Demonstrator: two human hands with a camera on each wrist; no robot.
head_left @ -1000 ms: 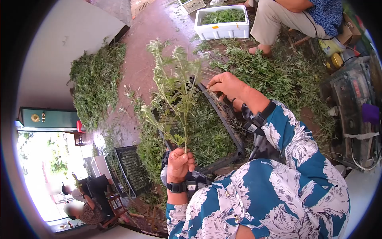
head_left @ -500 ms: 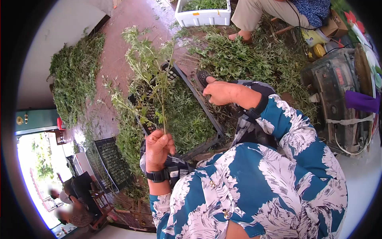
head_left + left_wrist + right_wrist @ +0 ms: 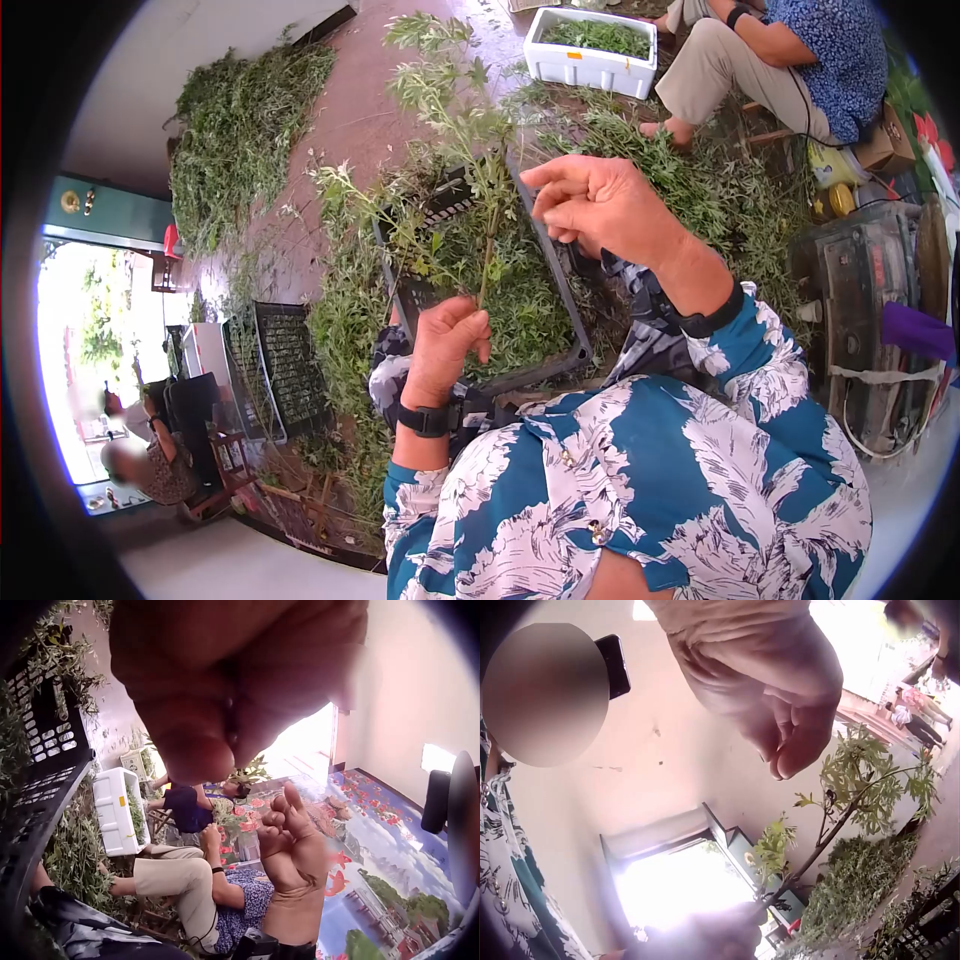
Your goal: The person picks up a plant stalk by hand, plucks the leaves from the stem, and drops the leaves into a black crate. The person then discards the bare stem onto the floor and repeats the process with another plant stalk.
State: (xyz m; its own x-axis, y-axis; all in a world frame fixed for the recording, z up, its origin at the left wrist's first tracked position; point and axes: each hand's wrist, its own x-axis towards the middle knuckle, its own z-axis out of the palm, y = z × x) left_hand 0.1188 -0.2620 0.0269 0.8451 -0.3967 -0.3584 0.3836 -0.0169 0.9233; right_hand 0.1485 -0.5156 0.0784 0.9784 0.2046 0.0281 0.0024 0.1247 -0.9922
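A tall leafy stalk (image 3: 490, 215) stands upright over the black crate (image 3: 575, 300), its lower end pinched between thumb and fingers of the left hand (image 3: 442, 345). Cut greens (image 3: 530, 320) lie inside the crate. To the right of the stalk, the right hand (image 3: 615, 208) is raised with loosely bent fingers and holds nothing visible. From the right wrist, the bare brown stem (image 3: 821, 847) runs up from the left hand, below the right hand (image 3: 780, 697). In the left wrist view the left hand (image 3: 225, 682) is dark and close, and the stalk is mostly hidden.
Leafy piles lie at the left wall (image 3: 235, 140), beside the crate and on the right (image 3: 690, 190). A white foam box (image 3: 590, 65) of greens stands at the back, near a seated person (image 3: 740, 70). A black tray (image 3: 290, 360) leans at left; a clear-sided case (image 3: 870, 320) stands at right.
The right hand has risen from beside the crate's edge toward the stalk, its fingers spreading somewhat. The left hand still holds the stalk. The head view has shifted.
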